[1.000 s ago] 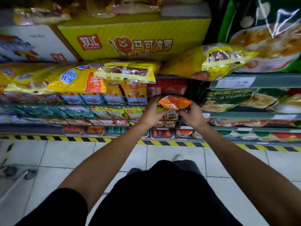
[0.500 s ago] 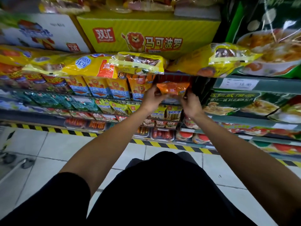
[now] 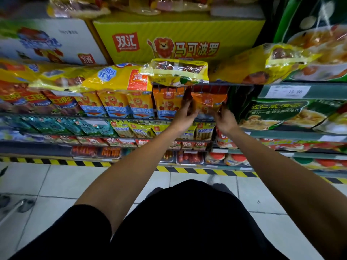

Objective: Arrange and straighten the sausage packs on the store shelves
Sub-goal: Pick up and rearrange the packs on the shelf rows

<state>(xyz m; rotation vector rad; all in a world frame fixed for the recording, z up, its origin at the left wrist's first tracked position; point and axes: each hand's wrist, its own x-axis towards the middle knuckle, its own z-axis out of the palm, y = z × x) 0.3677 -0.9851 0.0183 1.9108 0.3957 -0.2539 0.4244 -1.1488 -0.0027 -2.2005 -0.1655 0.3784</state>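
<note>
An orange sausage pack [image 3: 207, 103] stands upright at the right end of a row of matching orange lion packs [image 3: 169, 104] on a middle shelf. My left hand [image 3: 185, 117] grips its left edge and my right hand [image 3: 224, 120] pinches its right edge. The pack sits just under the wire shelf above. Its lower part is hidden by my fingers.
Large yellow bags [image 3: 178, 72] overhang the shelf above the row. A yellow lion carton [image 3: 178, 40] sits on top. Green packs [image 3: 277, 115] fill the right bay under a price tag [image 3: 288, 91]. Lower shelves hold smaller sausage packs [image 3: 204, 132]. A hazard-striped edge [image 3: 206, 171] borders the tiled floor.
Both hands have lifted the orange pack from the lower shelf level up to the middle shelf and turned it upright beside the lion packs.
</note>
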